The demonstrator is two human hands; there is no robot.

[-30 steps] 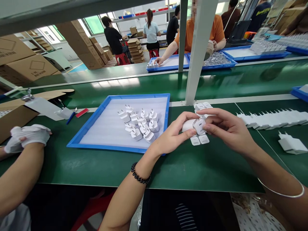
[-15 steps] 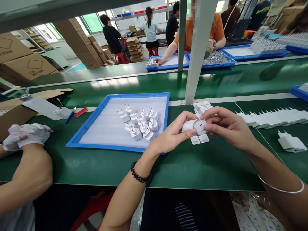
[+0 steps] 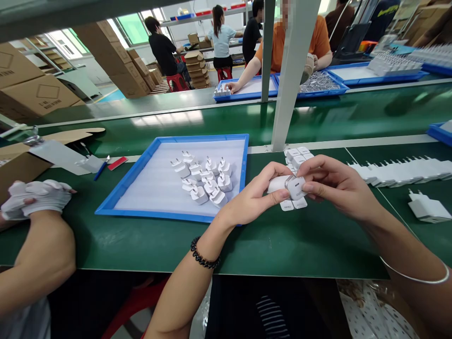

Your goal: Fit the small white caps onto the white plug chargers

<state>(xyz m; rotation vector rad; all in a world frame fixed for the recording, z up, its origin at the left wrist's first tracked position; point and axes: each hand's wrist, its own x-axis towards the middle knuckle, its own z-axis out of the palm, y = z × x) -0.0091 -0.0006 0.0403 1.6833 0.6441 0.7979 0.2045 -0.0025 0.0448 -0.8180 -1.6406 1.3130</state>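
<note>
My left hand is closed round a white plug charger, thumb in front and fingers behind. The charger's end face with its small port slot points toward me. Fingers of my right hand pinch the right side of that same end, so both hands grip it above the table. Part of its body is hidden by my fingers. Just behind and below it, more white charger pieces lie in a group on the green surface, partly covered by my hands. A blue tray to the left carries several white chargers with two-pin plugs.
A row of white chargers runs along the right, with a single charger nearer me. A grey post rises behind my hands. At left are a neighbour's gloved hands, a blue pen and a red piece.
The charger has turned slightly between my fingers, its port face tilting a little. My hands stay in nearly the same place.
</note>
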